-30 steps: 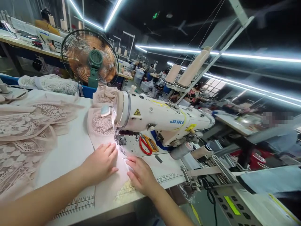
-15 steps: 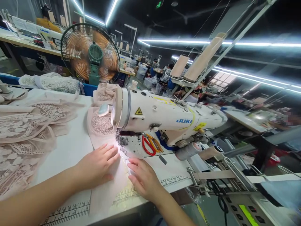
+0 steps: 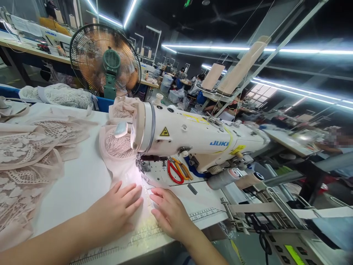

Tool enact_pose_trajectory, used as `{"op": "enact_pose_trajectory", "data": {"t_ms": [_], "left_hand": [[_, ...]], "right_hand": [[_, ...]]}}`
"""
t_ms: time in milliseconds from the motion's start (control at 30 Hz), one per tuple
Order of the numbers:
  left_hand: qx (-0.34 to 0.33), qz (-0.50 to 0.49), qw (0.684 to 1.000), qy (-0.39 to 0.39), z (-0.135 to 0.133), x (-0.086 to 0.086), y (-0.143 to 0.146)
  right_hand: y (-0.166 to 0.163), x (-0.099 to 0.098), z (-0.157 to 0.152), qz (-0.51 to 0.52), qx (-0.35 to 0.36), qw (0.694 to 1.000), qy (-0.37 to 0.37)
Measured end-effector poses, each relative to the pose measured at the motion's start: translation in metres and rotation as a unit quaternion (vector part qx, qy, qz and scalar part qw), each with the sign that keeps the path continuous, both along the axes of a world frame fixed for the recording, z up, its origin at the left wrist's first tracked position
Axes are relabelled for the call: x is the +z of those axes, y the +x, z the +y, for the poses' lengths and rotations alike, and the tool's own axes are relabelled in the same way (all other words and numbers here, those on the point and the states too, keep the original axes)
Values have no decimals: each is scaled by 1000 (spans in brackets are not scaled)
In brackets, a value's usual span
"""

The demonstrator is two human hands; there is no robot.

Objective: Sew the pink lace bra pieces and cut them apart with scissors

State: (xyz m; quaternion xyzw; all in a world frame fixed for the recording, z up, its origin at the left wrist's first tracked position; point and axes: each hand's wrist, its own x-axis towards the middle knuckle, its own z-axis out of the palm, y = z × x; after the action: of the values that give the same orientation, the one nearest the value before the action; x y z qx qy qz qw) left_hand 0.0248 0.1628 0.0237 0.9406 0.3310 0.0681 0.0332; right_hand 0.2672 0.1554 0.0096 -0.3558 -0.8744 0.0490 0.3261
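My left hand (image 3: 114,213) lies flat, fingers spread, on a pale pink fabric piece (image 3: 125,173) on the white sewing table (image 3: 79,180). My right hand (image 3: 169,211) rests beside it, fingers stretched out on the same fabric, just in front of the needle area (image 3: 141,165). The fabric runs under the presser foot of a white JUKI sewing machine (image 3: 193,138), lit by the machine's lamp. Behind the needle the piece shows a lace panel (image 3: 117,147).
Pink lace pieces (image 3: 24,162) are piled at the left of the table. Red-handled scissors (image 3: 175,173) lie on the machine bed. A standing fan (image 3: 106,60) is behind the table. Thread cones (image 3: 237,73) stand on a rack at right. A control panel (image 3: 292,252) is at lower right.
Both hands have slid slightly toward me along the fabric, and the view has shifted a little down and right. The fabric stays under the presser foot.
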Motion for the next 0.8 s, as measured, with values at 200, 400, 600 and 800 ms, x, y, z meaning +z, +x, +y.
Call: {"op": "enact_pose_trajectory", "data": {"t_ms": [200, 400, 600, 800], "left_hand": [[-38, -2, 999, 36, 20, 3, -6], [-100, -16, 992, 69, 37, -3, -14], [-117, -39, 984, 127, 50, -7, -16], [-128, -36, 980, 151, 64, -4, -20]], "right_hand": [[0, 2, 0, 1, 2, 1000, 7], [-1, 2, 1, -1, 8, 1000, 9], [0, 2, 0, -5, 7, 1000, 1], [-3, 6, 4, -35, 14, 999, -28]]}}
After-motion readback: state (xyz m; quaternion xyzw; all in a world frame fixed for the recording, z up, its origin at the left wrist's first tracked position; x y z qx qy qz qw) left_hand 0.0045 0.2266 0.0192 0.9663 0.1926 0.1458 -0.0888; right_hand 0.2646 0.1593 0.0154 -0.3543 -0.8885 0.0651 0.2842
